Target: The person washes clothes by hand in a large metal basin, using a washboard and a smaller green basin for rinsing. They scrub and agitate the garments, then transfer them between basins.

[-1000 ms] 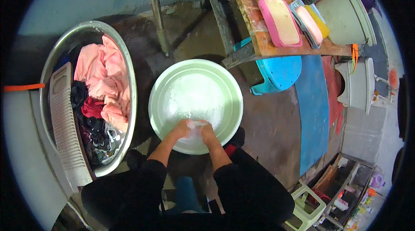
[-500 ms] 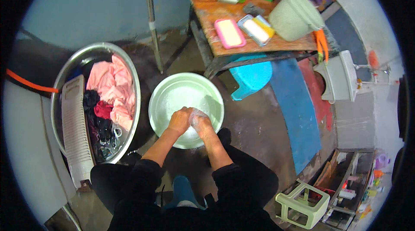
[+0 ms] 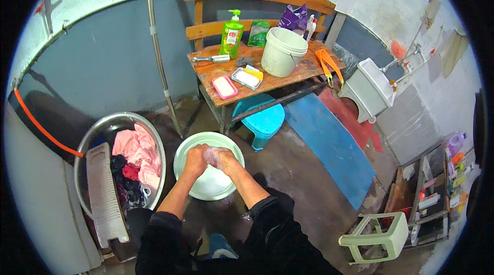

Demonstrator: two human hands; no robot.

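Over a pale green basin (image 3: pixel 235 147) on the floor, my two hands are brought together, wet and covered in suds. My left hand (image 3: pixel 196 160) has its fingers curled in against the other hand. Beside it, my right hand (image 3: pixel 226 160) is also closed, with white foam over its inner side. Whatever is between them, if anything, is hidden by the fingers and the lather. Cloudy whitish water (image 3: pixel 212 185) lies in the basin below. To the left, a big metal tub (image 3: pixel 162 157) contains pink cloth (image 3: pixel 136 147), dark clothes and a ribbed washboard (image 3: pixel 103 187) leaning across its side.
Beyond the basin stands a wooden bench (image 3: pixel 206 71) bearing a green pump bottle (image 3: pixel 231 38), a brush (image 3: pixel 212 58), soap dishes (image 3: pixel 225 87) and a white bucket (image 3: pixel 283 53). A blue stool (image 3: pixel 262 120) sits under it. A metal pole (image 3: pixel 158 58) rises behind the basin; a pale stool (image 3: pixel 378 236) lies right.
The view has tilted upward, bringing more of the bench and wall into sight. My hands stay together over the basin, shifted slightly against each other.
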